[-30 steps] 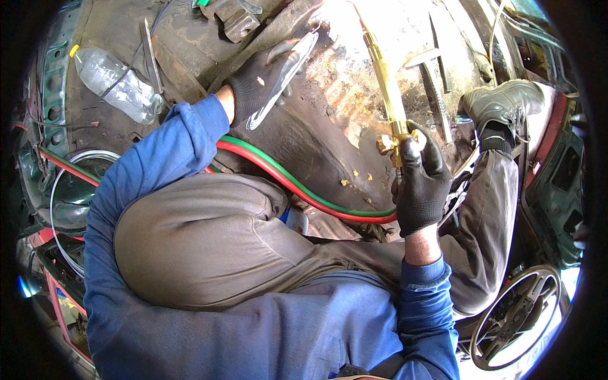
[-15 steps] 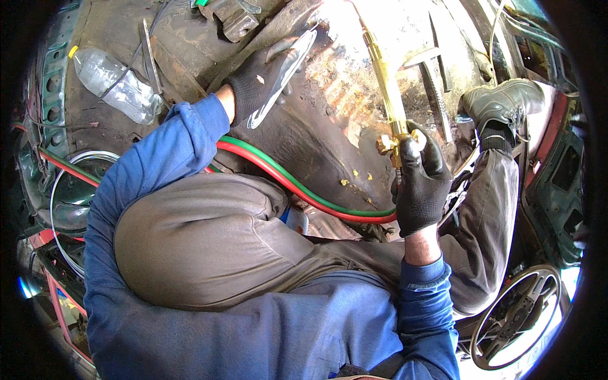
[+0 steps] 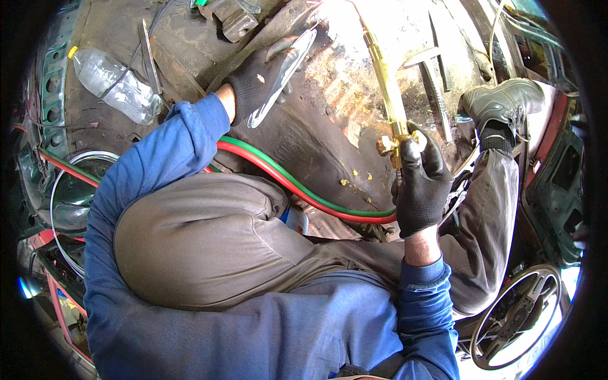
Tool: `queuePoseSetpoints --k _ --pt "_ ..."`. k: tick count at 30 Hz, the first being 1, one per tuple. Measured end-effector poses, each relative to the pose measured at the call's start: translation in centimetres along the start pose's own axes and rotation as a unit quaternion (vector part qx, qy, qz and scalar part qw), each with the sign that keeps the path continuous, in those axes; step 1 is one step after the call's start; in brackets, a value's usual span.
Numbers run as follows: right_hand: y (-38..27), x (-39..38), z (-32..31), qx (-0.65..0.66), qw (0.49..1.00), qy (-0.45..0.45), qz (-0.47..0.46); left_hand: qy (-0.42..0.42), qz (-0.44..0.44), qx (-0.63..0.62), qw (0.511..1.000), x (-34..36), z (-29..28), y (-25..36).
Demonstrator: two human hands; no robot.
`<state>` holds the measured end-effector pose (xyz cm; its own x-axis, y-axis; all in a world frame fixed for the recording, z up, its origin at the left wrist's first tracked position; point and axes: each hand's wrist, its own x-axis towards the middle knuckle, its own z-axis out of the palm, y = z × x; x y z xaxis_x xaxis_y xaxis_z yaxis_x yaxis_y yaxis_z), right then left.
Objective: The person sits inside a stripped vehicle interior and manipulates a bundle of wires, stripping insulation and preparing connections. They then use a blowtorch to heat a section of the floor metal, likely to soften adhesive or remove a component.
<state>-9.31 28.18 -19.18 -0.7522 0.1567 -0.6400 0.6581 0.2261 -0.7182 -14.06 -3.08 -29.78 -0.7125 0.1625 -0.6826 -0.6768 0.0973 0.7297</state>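
Observation:
My right hand point(image 3: 423, 180), in a black glove, is closed round the lower end of a brass gas torch point(image 3: 387, 82), by its valve knobs. The torch's thin bent tip reaches up to a glaring bright patch on the rusty metal floor panel point(image 3: 354, 95). In my left hand point(image 3: 256, 79), gloved too, is a folded bundle of silvery wire point(image 3: 285, 77); one end of it points at the bright patch. Joined red and green hoses point(image 3: 304, 194) curve from under my left arm toward the torch. Glare hides the exact spot at the tip.
A clear plastic bottle with a yellow cap point(image 3: 114, 85) lies at the left, beside a flat metal strip point(image 3: 150, 58). A hammer point(image 3: 434, 88) rests right of the torch. My shoe point(image 3: 503, 104) is at the right, a steering wheel point(image 3: 516, 316) at lower right. Coiled wire point(image 3: 57, 215) hangs left.

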Motion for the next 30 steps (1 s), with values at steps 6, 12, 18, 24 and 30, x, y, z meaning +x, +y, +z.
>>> queuePoseSetpoints --k 6,12,18,24,30 --pt "-0.07 -0.07 0.01 -0.015 1.0 0.0 -0.009 0.006 -0.004 -0.005 1.0 0.29 0.09 -0.16" --pt "0.11 0.19 0.05 -0.034 0.999 0.004 -0.034 -0.003 -0.006 0.007 1.0 0.49 -0.01 -0.06" --pt "0.0 0.09 -0.04 -0.016 1.0 0.001 0.014 0.001 -0.011 0.008 1.0 0.35 0.1 0.15" --pt "0.17 0.04 -0.05 -0.022 0.999 0.001 -0.031 0.002 -0.006 0.019 1.0 0.49 0.08 0.14" --pt "-0.55 -0.08 -0.18 -0.021 0.999 -0.002 0.045 0.0 -0.009 0.008 1.0 0.58 -0.02 -0.07"
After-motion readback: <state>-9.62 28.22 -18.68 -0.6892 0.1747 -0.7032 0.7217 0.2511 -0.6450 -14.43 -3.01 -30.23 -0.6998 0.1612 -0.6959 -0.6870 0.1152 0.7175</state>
